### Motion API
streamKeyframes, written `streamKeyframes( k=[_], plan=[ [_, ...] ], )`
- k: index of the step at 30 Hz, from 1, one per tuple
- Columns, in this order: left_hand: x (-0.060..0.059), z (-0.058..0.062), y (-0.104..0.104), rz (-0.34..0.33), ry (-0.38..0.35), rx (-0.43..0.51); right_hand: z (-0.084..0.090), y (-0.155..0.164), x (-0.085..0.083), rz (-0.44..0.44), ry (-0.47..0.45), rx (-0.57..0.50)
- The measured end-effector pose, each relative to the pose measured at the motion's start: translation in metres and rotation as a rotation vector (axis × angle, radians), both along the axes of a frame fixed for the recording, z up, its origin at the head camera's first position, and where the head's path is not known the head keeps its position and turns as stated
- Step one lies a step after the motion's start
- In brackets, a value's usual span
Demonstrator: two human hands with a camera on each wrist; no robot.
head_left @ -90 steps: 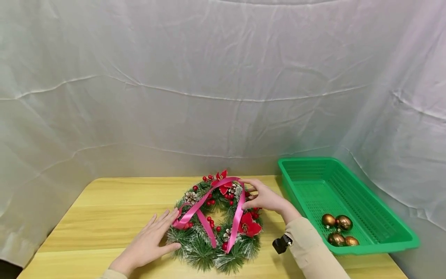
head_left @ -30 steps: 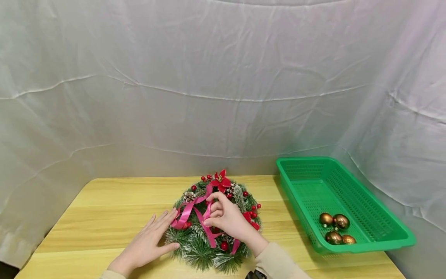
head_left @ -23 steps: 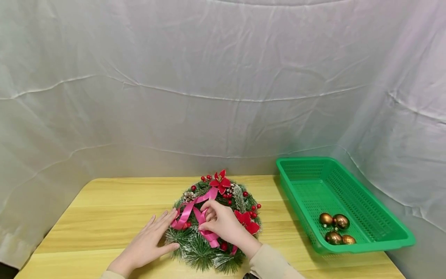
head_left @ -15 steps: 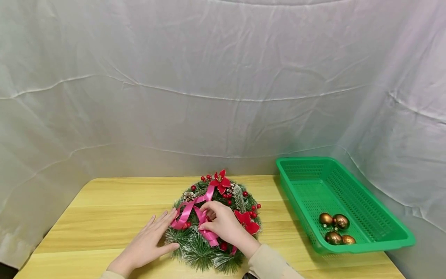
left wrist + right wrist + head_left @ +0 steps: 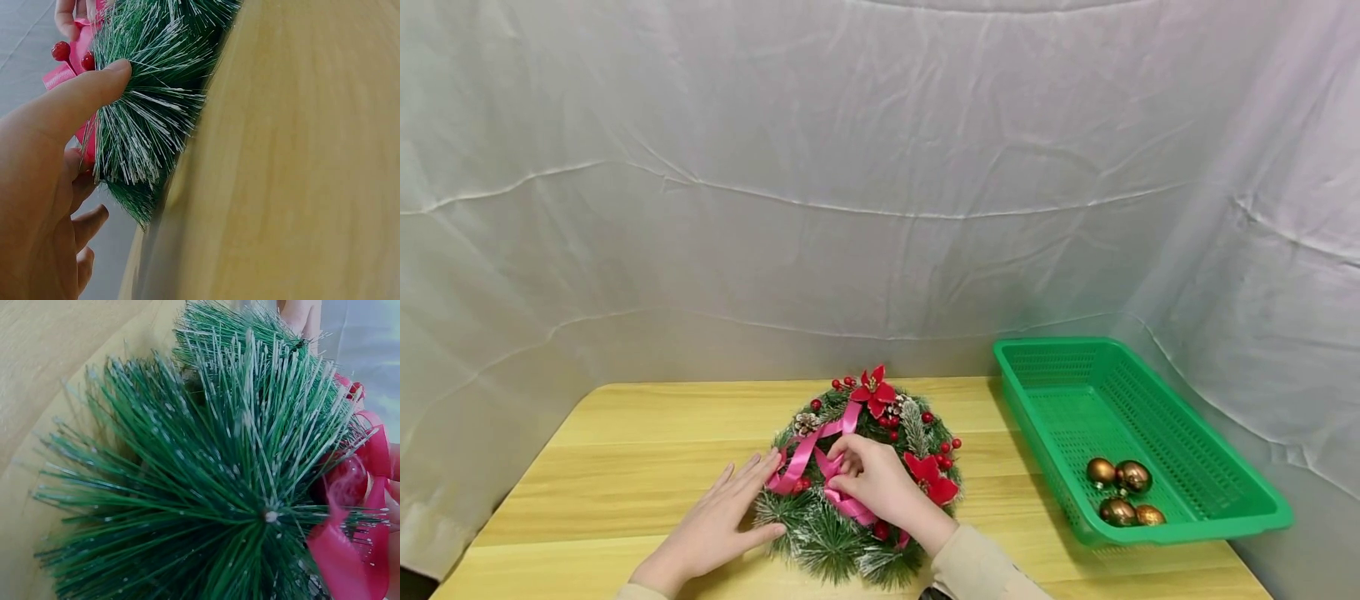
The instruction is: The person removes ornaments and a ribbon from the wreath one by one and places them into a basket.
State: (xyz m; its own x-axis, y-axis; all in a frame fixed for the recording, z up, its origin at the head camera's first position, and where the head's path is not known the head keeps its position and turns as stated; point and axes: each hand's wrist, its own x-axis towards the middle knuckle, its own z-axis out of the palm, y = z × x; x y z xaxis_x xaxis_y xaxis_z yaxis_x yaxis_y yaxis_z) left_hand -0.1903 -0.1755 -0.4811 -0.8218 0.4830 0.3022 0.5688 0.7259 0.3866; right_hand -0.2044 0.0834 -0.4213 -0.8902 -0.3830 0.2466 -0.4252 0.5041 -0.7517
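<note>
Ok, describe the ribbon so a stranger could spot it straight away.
On the wooden table, left of the green basket, lies a pine wreath. The ribbon is the pink satin band looped across the wreath's middle, pinched by the right hand. Unlike the red poinsettias and berries around it, it is long, flat and glossy.

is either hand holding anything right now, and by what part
The right hand pinches the pink ribbon mid-length, over the wreath centre. The left hand holds nothing; it rests flat against the wreath's left edge.
</note>
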Motion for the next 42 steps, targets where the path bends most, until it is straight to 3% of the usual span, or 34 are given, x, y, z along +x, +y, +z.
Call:
streamKeyframes(
  k=[10, 22, 34, 42],
  plan=[
    [-0.001, -0.003, 0.000, 0.013, 0.045, -0.021, 0.009, 0.005, 0.005, 0.033, 0.026, -0.085],
    [0.000, -0.001, 0.000, 0.018, 0.028, -0.038, 0.029, 0.020, 0.012, 0.012, -0.015, -0.248],
    [-0.001, -0.003, 0.000, 0.018, 0.024, -0.038, 0.053, 0.056, 0.010, 0.064, 0.169, -0.461],
    [-0.001, -0.003, 0.000, 0.009, 0.027, -0.033, 0.074, 0.089, 0.011, -0.008, 0.230, -0.520]
  ],
)
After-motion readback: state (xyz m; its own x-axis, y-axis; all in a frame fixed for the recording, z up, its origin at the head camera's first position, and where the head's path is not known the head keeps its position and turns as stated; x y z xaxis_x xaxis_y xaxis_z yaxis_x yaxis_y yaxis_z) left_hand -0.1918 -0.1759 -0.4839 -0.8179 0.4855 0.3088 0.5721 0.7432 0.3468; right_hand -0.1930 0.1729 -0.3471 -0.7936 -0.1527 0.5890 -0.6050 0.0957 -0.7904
